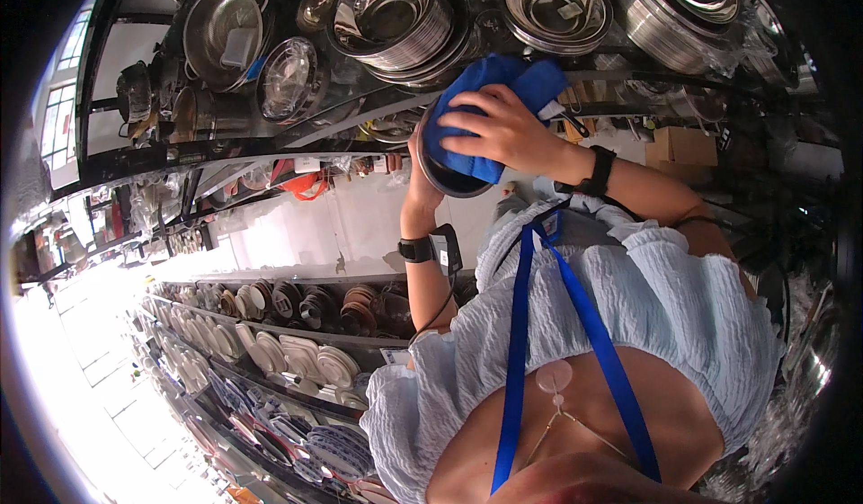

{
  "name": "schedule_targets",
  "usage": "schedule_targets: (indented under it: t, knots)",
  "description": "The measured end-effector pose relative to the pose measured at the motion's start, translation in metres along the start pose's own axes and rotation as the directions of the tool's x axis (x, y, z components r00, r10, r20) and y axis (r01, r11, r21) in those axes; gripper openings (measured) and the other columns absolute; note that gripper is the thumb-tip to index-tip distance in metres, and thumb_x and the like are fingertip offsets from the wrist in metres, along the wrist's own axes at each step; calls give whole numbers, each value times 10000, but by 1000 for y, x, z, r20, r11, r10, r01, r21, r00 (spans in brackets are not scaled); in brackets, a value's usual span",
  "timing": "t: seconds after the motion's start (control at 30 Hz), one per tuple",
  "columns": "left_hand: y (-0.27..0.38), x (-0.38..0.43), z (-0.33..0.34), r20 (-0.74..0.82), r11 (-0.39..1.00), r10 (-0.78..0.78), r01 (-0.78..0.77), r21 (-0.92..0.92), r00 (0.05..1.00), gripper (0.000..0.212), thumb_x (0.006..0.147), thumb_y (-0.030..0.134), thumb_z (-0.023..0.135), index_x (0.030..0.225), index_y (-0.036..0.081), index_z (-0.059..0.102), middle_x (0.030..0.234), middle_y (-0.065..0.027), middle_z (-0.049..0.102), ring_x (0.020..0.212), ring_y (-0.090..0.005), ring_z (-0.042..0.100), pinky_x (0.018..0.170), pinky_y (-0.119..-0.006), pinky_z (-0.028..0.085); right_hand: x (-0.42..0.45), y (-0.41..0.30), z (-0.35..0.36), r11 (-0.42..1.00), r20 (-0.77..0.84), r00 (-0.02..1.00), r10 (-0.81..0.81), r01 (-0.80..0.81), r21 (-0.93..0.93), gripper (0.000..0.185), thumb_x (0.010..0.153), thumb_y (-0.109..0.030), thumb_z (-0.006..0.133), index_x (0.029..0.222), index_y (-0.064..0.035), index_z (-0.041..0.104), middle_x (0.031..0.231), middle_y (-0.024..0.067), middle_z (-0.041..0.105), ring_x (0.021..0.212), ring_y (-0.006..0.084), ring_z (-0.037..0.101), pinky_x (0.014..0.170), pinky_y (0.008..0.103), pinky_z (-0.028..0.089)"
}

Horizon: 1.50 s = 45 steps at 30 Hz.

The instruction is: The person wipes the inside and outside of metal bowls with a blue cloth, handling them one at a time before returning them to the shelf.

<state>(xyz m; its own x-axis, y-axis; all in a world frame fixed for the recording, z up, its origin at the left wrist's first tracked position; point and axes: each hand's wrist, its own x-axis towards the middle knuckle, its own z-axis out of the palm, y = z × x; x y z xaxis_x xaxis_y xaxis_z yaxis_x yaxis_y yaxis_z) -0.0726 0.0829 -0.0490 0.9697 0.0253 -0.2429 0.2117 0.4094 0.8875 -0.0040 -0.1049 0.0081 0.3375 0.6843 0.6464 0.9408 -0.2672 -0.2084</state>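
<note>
A metal bowl or basin [460,185], dark on the inside, is tilted in front of my chest, and my left hand [425,183] grips it by its left side. My right hand [495,130] presses a blue cloth [472,86] into the bowl, fingers spread over the fabric. The cloth bunches up past the rim and hides most of the bowl's inside; a small white tag hangs near its right end. Just beyond my hands stands a stack of stainless steel basins [398,25] on a dark shelf.
More steel basins [556,15] and a perforated colander [224,35] sit along the dark metal shelf [168,150]. A cardboard box [684,146] stands lower right. Racks of plates [337,366] line the left side behind my left arm. A blue lanyard [516,342] hangs from my neck.
</note>
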Motion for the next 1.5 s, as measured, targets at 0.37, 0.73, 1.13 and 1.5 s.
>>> schedule_targets:
  t: [0.37,0.73,1.13,1.5]
  knots:
    - [11,8,7,-192,963,175,-209,-168,966,632,998,591,303,1394,132,480,1351,-74,564,1241,-240,527,1080,-414,394,10,13,-14,925,355,927,121,-235,298,519,624,-5,745,1127,-103,660,1163,66,625,1106,317,536,966,423,450]
    - [19,-2,38,-158,964,266,-263,41,951,606,1032,525,256,1471,122,365,1460,-76,459,1334,-251,447,1137,-415,340,24,7,-6,795,-55,848,527,-470,383,556,655,57,647,1187,-65,544,1149,155,605,1074,392,585,927,437,478]
    - [38,4,41,-138,948,312,-317,-22,940,675,1007,537,300,1522,101,277,1449,-121,449,1319,-269,457,1113,-388,352,30,-11,-28,889,-9,992,128,-111,445,504,614,-7,761,1100,-78,647,1118,96,578,1089,314,543,921,418,484]
    - [35,-6,45,-276,977,130,-171,-130,952,655,1011,576,235,1427,105,421,1369,-93,534,1248,-242,515,1072,-401,401,23,9,-37,971,36,972,233,-230,-74,401,664,-9,695,1046,-131,702,1159,57,606,1131,284,523,922,419,428]
